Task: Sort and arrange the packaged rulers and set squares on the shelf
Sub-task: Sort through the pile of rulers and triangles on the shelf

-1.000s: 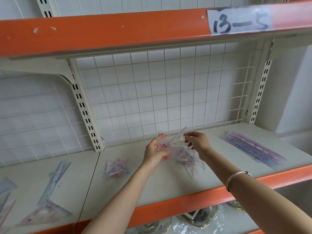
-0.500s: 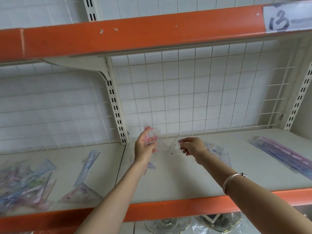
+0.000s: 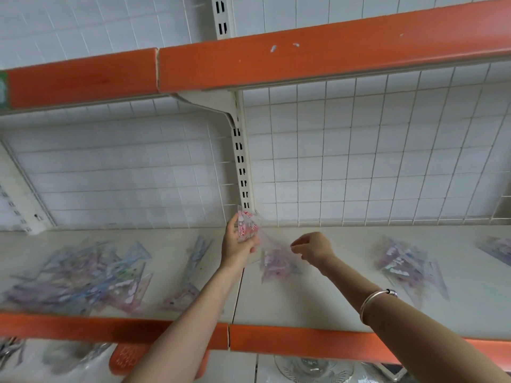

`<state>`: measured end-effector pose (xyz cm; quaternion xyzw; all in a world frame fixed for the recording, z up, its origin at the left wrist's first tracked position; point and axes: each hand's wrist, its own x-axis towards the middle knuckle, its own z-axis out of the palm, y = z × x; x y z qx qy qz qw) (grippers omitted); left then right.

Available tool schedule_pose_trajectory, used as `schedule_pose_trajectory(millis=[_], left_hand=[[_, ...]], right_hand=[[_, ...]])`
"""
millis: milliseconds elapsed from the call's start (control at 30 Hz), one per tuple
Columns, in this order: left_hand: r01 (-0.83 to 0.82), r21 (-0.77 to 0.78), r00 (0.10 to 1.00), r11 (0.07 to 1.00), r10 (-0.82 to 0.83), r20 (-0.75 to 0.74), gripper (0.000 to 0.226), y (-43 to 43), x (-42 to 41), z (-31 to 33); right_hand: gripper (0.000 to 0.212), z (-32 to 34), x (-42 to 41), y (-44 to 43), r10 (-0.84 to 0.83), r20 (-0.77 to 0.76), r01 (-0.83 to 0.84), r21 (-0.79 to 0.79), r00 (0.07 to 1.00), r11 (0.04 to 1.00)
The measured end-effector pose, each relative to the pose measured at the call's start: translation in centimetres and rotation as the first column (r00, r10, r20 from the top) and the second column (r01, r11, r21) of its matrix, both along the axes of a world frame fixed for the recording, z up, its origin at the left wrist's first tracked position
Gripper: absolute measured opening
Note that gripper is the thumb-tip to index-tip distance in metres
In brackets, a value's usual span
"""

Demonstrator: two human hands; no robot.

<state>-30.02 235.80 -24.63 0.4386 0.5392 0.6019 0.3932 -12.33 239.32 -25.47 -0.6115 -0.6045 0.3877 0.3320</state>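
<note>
Left hand: fingers pinched on a packaged set square, red-and-white print, held upright above the shelf. A clear corner of the packet trails down and right from the grip toward the right hand.

Right hand: fingers curled loosely near that trailing corner. Contact with the packet: cannot tell; blur and clear film hide the edge. Silver bangle on that wrist.

Risk, judged:
- Slick film held by one corner only. If the right-hand fingers tug while the left grip is light, the packet could slide out and drop onto the purple pile just below the fingers, mixing sorts.
- Pointed corners could snag the wire grid right behind the left fingers, or strike the slotted upright directly above them.
- A forearm sweeping low could drag the loose pieces near the front lip.

Room:
- Bare shelf below and toward the person from the right fingers; best set-down area.
- Further right of the fingers, a second purple stack; another packet at the far right edge, cropped.
- Left of the fingers, two loose rulers, then a big jumbled heap. Little free space there.
- Upper shelf edge well above; lifting room ample.
</note>
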Motion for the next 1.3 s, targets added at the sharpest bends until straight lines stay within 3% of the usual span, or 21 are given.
schedule_pose_trajectory(millis=[67,233,367,433,567,733,867,1067,1300], left_hand=[[0.008,-0.010,1.000,1.000,-0.008,0.011,0.077,-0.1,-0.1,-0.1],[0.053,-0.001,0.997,0.999,-0.053,0.048,0.073,-0.2,0.5,-0.3],[0.094,0.006,0.992,0.996,-0.094,0.080,0.068,-0.3,1.0,-0.4],[0.068,0.018,0.997,0.998,-0.068,0.028,0.061,-0.3,1.0,-0.6],[-0.100,0.040,0.991,0.994,0.103,-0.091,0.044,-0.3,0.5,-0.7],[-0.089,0.005,0.988,0.996,0.089,-0.128,0.045,-0.2,0.3,-0.8],[-0.046,-0.009,0.991,0.999,0.044,-0.127,0.047,-0.1,1.3,-0.8],[0.073,-0.019,0.989,0.997,-0.075,-0.127,0.036,0.1,4.2,-0.7],[0.247,-0.014,0.963,0.969,-0.247,-0.103,0.028,0.0,9.4,-0.3]], right_hand=[[0.013,0.3,-0.4,0.0,-0.026,0.032,0.024,0.069,0.999,0.997],[0.023,1.2,-0.8,-0.9,0.129,-0.171,-0.132,-0.011,0.977,0.991],[0.014,1.6,-0.5,-1.3,0.167,-0.215,-0.177,-0.030,0.962,0.984],[0.011,1.6,-0.2,-1.4,0.146,-0.217,-0.158,-0.039,0.965,0.987],[0.007,1.1,0.7,-1.2,0.066,-0.158,-0.076,-0.062,0.985,0.995],[0.012,0.4,1.7,-1.2,0.016,0.012,-0.015,-0.075,1.000,0.997],[0.014,0.1,2.2,-1.0,-0.050,0.154,0.049,0.011,0.987,0.999],[0.019,1.2,3.1,-1.9,-0.031,-0.167,0.031,-0.002,0.985,1.000],[0.007,1.9,6.5,-2.8,-0.160,-0.484,0.128,-0.097,0.860,0.987]])
